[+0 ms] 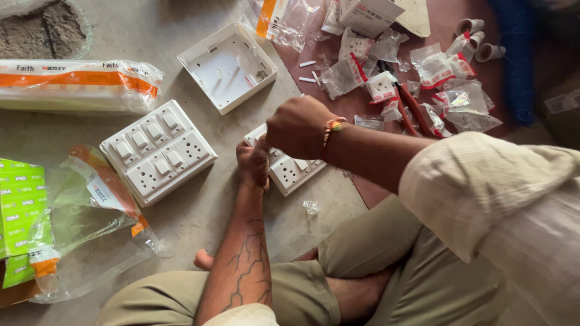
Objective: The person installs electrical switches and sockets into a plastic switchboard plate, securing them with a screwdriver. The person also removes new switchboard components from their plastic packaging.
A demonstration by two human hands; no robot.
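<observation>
From the head camera, the floor (199, 211) is rough grey concrete, with a reddish-brown mat at the upper right. Two white, glossy plastic switch plates lie on it. The complete plate (158, 152) is square, with switches in two rows and two sockets, and lies untouched to the left. The second plate (290, 172) sits under both hands, mostly hidden. One empty square back box (228, 65) of white plastic lies open side up beyond them. Many small crinkled clear packets (444, 90) with red tabs are scattered over the mat, too many to count. A long orange-and-white wrapped pack (78, 84) and a green carton (21, 211) in clear film lie at the left.

The left hand (252, 163) is curled shut, knuckles down, pressing on the second plate's left edge; the tattooed forearm runs straight up from the lap. The right hand (299, 127) is fisted above that plate, wrist bent, wearing a beaded thread band; what it grips, if anything, is hidden.
</observation>
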